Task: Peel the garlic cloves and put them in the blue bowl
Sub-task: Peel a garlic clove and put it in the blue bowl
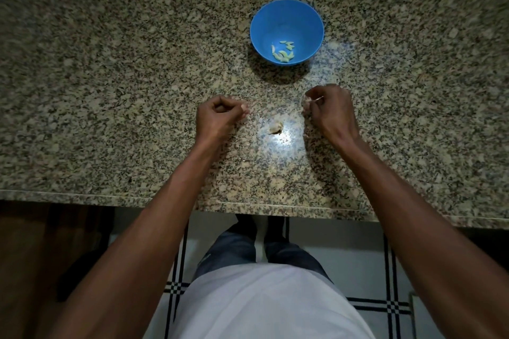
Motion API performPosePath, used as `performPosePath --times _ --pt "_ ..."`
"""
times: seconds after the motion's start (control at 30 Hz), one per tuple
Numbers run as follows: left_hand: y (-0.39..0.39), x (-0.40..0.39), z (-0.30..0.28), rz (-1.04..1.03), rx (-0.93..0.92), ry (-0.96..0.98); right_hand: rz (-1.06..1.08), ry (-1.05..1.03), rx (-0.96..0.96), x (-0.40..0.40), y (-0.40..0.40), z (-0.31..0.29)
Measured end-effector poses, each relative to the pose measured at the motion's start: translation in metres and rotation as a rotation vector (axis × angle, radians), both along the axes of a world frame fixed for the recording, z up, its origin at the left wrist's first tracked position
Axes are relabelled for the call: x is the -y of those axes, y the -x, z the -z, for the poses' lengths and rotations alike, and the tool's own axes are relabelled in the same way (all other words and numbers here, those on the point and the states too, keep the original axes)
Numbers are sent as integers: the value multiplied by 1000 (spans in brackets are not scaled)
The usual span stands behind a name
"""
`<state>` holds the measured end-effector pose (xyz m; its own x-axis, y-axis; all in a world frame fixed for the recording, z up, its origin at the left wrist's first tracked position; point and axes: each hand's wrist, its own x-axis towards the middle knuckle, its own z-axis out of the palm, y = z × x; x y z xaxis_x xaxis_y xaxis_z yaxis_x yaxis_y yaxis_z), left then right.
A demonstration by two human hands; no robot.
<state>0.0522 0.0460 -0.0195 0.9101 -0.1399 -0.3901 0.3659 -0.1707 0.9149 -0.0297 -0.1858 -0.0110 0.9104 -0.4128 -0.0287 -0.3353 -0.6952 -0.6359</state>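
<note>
Blue bowl (257,22) stands upright on the granite surface (110,77), set back from the working area and slightly toward the right; likely placed there so a finished clove can be dropped in with a short forward reach while skins stay out of it. Several peeled cloves (283,52), pale yellow-green, lie at the bottom of the bowl on its near side, so the task is judged partly done. Both hands hover low over the surface, well apart, with a garlic piece (275,127) lying between them, pale and papery; whether it is an unpeeled clove or an empty skin cannot be told. Left hand (220,114): fingers curled in, thumb and forefinger pinched narrow; nothing clearly seen in the pinch, possibly a scrap of skin. Right hand (329,107): fingers closed around something pale at the fingertips (308,104), probably a clove or its skin, held at the tips so the nails can work the peel. Step in hand, as a judgement: stripping skin. Risk: skin fragments blend into the speckled stone.
</note>
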Motion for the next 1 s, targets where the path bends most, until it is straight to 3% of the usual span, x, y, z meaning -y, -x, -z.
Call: performPosePath --times 0.27,0.4,0.63,0.9,1.0 --pt "-1 -11 7 -46 42 -125 -284 -69 -56 -54 -19 0" --pt "-2 -19 10 -133 6 -152 -420 139 -173 -82 -35 6" --pt "0 -39 12 -187 37 -121 -290 62 -79 -107 -27 18" --pt "-7 -55 21 -180 30 -94 -441 111 -61 -126 -46 15" --pt "-12 -59 23 -167 37 -108 -355 65 -42 -114 -57 8"
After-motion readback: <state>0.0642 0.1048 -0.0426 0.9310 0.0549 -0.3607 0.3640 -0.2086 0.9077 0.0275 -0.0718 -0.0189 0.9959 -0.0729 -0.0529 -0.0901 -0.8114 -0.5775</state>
